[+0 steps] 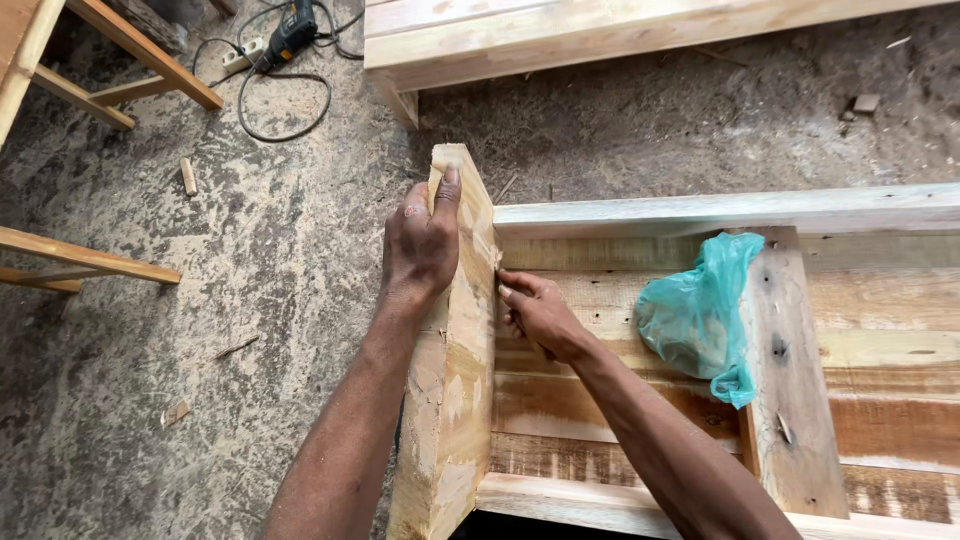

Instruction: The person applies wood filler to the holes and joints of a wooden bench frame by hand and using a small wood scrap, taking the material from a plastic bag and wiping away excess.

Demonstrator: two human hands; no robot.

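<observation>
Both our hands work the pale upright end board (455, 380) of the wooden frame: left hand (420, 245) clasps its far top edge, right hand (535, 315) pinches something small (unclear) against its inner face, near a teal plastic bag (700, 315).

Two hands (420, 245), one plastic bag (700, 315)
</observation>
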